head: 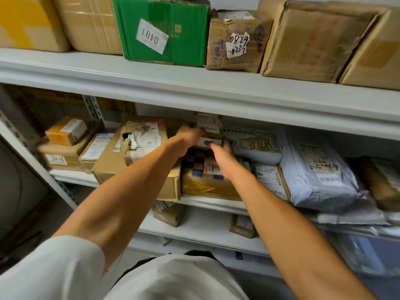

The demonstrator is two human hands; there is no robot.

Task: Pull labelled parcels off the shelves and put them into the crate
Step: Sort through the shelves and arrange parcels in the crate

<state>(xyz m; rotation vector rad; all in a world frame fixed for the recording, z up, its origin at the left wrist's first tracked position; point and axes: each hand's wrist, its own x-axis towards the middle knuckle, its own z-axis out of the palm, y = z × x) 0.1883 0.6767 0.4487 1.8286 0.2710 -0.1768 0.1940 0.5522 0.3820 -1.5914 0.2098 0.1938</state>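
Note:
Both my arms reach into the middle shelf [212,202]. My left hand [188,139] and my right hand [220,156] grip a small brown parcel with white labels [211,126] from its left and right sides, fingers curled round it. The parcel sits on top of a black-and-tan checkered box [194,161]. Its lower part is hidden by my hands. No crate is in view.
A torn cardboard box [134,148] lies left of my hands; a white bread-print box [255,144] and a pale blue mailer bag [318,174] lie to the right. The upper shelf [194,83] holds a green box [164,31] and brown cartons. Small parcels sit on the shelf below.

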